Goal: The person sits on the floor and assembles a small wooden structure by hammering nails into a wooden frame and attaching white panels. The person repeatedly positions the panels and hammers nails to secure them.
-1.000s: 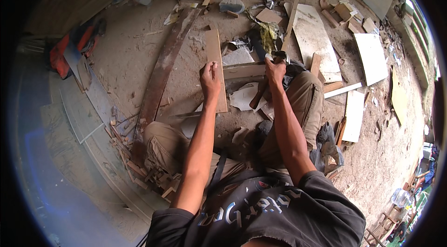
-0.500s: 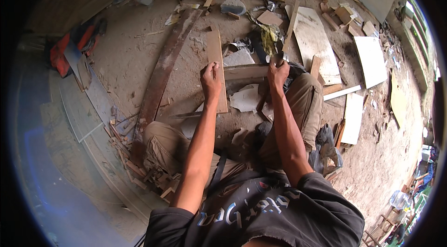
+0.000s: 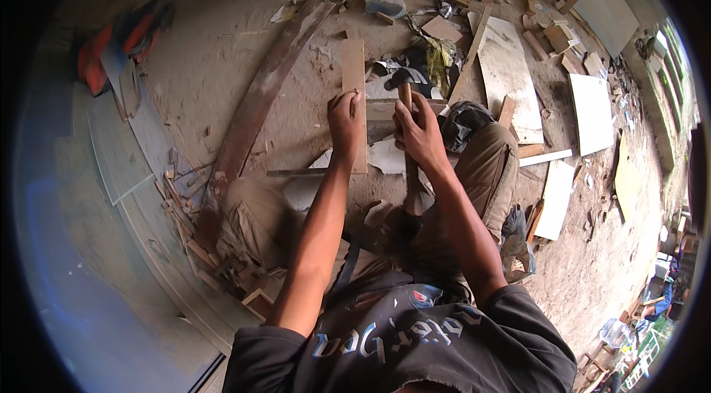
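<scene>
My right hand is closed round the wooden handle of a hammer. Its dark head points away from me, and the handle's lower end reaches back between my legs. To its left, my left hand is closed in a pinch over the right edge of a narrow wooden board. Whatever its fingertips pinch is too small to make out. This board lies lengthwise ahead of me, and a crosswise plank meets it from the right, partly behind my right hand.
A long dark red-brown plank lies on the dirt floor at left. White-faced panels and wood offcuts are scattered at right. A black plastic bag sits by my right knee. Grey sheets lie at far left.
My right hand has drawn inward, toward my left hand, and the hammer now shows lengthwise with its handle toward me. My left hand has shifted slightly right, onto the board's edge.
</scene>
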Motion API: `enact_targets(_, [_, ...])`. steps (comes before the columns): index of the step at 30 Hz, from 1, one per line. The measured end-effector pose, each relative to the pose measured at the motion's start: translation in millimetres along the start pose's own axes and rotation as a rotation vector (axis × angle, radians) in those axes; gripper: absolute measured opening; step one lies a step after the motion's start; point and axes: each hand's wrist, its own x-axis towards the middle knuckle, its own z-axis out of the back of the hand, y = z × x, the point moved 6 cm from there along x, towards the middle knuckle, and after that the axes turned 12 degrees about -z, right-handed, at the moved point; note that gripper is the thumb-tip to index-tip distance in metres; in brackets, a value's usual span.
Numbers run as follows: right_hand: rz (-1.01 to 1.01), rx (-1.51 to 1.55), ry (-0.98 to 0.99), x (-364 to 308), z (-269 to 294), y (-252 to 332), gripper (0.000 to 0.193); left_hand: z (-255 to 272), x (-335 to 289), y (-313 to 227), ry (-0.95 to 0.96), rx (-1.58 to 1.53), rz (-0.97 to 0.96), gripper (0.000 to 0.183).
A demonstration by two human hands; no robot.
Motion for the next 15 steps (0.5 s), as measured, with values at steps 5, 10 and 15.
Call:
enact_targets(5, [0.178, -0.34, -0.012, 8, -24, 6, 0.043, 1, -1, 3, -0.02, 0.011, -0.011, 0.022])
enact_targets(10, [0.164, -0.389, -0.069, 10, -22, -2, 0.042, 1, -3, 2, -0.051, -0.008, -0.049, 0.02])
enact_targets(15, [0.11, -0.349, -0.038, 12, -19, -2, 0.038, 0, -4, 8, -0.033, 0.027, 0.009, 0.02])
